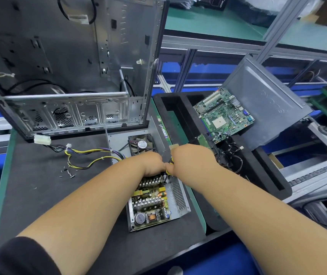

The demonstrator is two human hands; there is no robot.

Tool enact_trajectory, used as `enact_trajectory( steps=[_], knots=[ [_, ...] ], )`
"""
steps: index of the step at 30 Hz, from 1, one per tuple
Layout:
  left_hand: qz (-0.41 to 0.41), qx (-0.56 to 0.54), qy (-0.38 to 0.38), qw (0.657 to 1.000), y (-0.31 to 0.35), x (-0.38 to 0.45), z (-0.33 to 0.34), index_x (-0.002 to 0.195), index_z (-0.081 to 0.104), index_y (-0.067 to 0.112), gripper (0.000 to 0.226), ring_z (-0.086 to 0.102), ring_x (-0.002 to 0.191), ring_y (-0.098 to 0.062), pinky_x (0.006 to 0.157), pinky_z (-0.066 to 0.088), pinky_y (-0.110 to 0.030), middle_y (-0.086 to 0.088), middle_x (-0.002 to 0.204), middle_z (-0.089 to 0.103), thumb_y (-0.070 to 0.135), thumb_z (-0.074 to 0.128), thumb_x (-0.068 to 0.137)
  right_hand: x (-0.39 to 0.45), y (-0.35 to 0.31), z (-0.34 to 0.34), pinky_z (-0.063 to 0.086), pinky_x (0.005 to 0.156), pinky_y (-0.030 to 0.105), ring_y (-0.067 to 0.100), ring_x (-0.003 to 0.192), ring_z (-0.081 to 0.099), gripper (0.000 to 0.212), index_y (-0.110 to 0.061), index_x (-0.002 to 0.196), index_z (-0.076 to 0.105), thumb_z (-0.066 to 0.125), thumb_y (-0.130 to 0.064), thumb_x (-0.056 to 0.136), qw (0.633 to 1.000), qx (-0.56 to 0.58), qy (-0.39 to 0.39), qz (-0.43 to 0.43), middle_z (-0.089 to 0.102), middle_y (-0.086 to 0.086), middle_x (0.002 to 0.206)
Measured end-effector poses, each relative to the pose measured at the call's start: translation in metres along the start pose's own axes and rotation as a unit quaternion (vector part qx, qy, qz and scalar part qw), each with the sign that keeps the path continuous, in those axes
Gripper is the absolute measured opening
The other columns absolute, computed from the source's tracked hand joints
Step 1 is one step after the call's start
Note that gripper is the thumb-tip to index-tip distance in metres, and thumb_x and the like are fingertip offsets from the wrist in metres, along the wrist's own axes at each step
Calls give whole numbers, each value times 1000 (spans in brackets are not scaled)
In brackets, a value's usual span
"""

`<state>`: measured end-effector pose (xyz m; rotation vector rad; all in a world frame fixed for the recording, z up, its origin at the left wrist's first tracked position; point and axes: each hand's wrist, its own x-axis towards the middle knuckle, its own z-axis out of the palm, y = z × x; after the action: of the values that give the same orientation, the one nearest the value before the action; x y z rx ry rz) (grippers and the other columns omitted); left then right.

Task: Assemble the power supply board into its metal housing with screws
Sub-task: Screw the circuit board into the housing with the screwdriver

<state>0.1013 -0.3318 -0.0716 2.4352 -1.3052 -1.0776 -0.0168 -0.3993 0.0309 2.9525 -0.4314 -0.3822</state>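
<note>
The power supply board point(150, 201) lies inside its open metal housing point(178, 197) on the dark mat. My right hand point(192, 157) grips a yellow-handled screwdriver point(169, 169), whose tip points down at the board's far corner. My left hand point(152, 162) rests curled on the far end of the board, touching the right hand; what its fingers hold is hidden. The housing's lid with a fan point(141, 144) lies just behind. A bundle of yellow and black wires point(87, 155) runs left from the board. Several small screws point(68, 172) lie loose on the mat.
An open computer case point(69, 66) stands at the back left. A black foam tray point(178, 120) on the right holds a green motherboard point(225, 113), cables and a grey panel point(265, 104). Aluminium rails and blue bins lie beyond.
</note>
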Motion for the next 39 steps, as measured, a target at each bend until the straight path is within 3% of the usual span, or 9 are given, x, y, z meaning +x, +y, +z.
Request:
enact_trajectory(
  steps=[3, 6, 11, 21, 26, 31, 34, 37, 39],
  knots=[
    [-4, 7, 0, 1000, 1, -1, -1, 95, 62, 2, 35, 49, 86, -28, 87, 44, -39, -19, 106, 64, 28, 40, 97, -4, 6, 0, 27, 49, 29, 25, 66, 44, 31, -18, 90, 35, 46, -46, 96, 998, 52, 12, -33, 41, -3, 71],
    [-5, 5, 6, 1000, 2, -1, 0, 77, 54, 9, 36, 46, 78, -25, 78, 42, -37, -12, 85, 56, 35, 43, 98, -6, 12, 0, 38, 59, 35, 29, 74, 51, 22, -15, 98, 36, 50, -32, 98, 992, 100, -4, -81, 52, 5, 84],
    [-11, 12, 7, 1000, 3, -2, 0, 76, 51, 12, 35, 45, 77, -25, 72, 38, -34, -5, 74, 48, 38, 43, 99, -5, 16, 8, 20, 46, 29, 12, 56, 36, 24, -16, 95, 36, 54, -31, 98, 991, 126, 21, -42, 38, -5, 67],
    [-12, 8, 12, 1000, 3, -2, 0, 75, 50, 9, 36, 43, 75, -26, 69, 35, -35, -12, 78, 50, 37, 43, 97, -9, 12, 14, 24, 45, 31, 10, 52, 36, 26, -15, 100, 39, 52, -37, 98, 991, 123, 43, -42, 40, -5, 63],
    [15, -30, 104, 994, 4, -10, 1, 84, 58, 16, 19, 47, 79, -22, 74, 42, -34, -8, 92, 47, 33, 52, 91, -20, 20, 4, 28, 47, 31, 21, 60, 46, 26, -16, 102, 45, 52, -40, 95, 982, 156, 92, -45, 47, -4, 67],
    [39, -43, 193, 979, 6, -34, -14, 102, 58, 22, 13, 50, 89, -17, 79, 38, -27, 1, 104, 44, 29, 55, 92, -23, 32, -21, 29, 49, 30, 17, 59, 48, 12, -27, 90, 47, 55, -35, 89, 951, 263, 161, -17, 51, -4, 62],
    [57, -71, 263, 961, 1, -62, -33, 94, 61, 24, 6, 54, 90, -14, 77, 42, -28, 6, 100, 50, 29, 59, 91, -20, 36, -28, 36, 50, 30, 16, 55, 48, 10, -30, 84, 50, 58, -34, 87, 924, 344, 166, 19, 51, -3, 57],
    [22, -116, 348, 930, -17, -94, -43, 75, 55, 25, 19, 52, 77, -6, 61, 37, -24, 8, 86, 53, 35, 64, 88, -16, 35, -32, 47, 56, 35, 19, 60, 56, 5, -28, 81, 56, 60, -29, 84, 860, 481, 152, 79, 68, -1, 70],
    [-16, -158, 394, 905, -33, -112, -42, 66, 46, 19, 33, 47, 65, -10, 56, 33, -27, 6, 72, 49, 34, 67, 86, -11, 33, -31, 43, 51, 29, 11, 55, 55, 4, -21, 79, 59, 60, -21, 84, 805, 567, 130, 115, 72, -1, 71]
  ],
)
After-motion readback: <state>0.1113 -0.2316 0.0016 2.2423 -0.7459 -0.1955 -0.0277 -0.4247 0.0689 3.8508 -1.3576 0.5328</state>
